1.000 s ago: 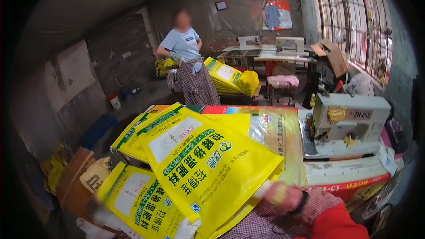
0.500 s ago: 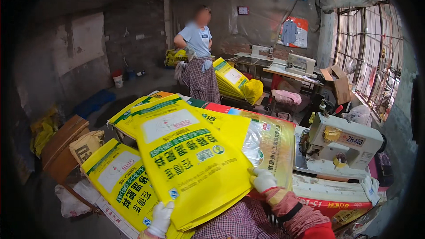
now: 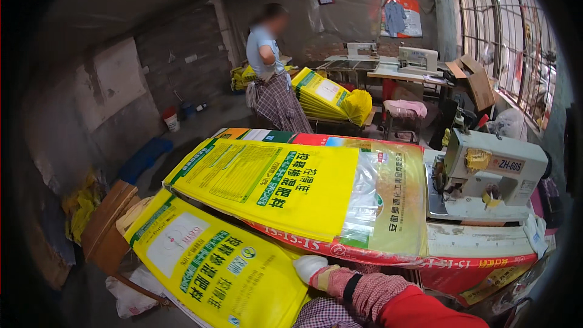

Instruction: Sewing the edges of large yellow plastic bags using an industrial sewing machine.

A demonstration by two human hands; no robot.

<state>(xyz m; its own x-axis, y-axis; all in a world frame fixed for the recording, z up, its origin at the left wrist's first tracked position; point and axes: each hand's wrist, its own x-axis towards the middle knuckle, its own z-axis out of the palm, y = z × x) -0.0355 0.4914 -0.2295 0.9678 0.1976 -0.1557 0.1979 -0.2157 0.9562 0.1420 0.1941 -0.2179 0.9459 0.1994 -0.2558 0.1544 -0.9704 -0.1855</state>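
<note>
A yellow printed sack [image 3: 212,261] lies flat on top of a pile at the near left, its lower edge close to my body. At that sack's right edge is my right hand [image 3: 311,267] in a white glove, closed, with the fingertips partly hidden. My left hand is out of the picture. Beyond this pile, more yellow sacks [image 3: 273,173] are stacked on the table, their printed faces up. To their right lies a clear-and-gold printed sack [image 3: 398,206], next to a white sewing machine [image 3: 495,170].
A person [image 3: 270,67] in a blue top stands beyond the table, beside a bundle of yellow sacks [image 3: 328,97]. More sewing machines [image 3: 419,59] stand on tables at the back. A brown wooden board [image 3: 109,218] is at the left, and a barred window [image 3: 510,36] at the right.
The yellow sacks held between my hands have come down onto the near-left pile. My left hand has left the view, my right has moved left. The standing person has turned.
</note>
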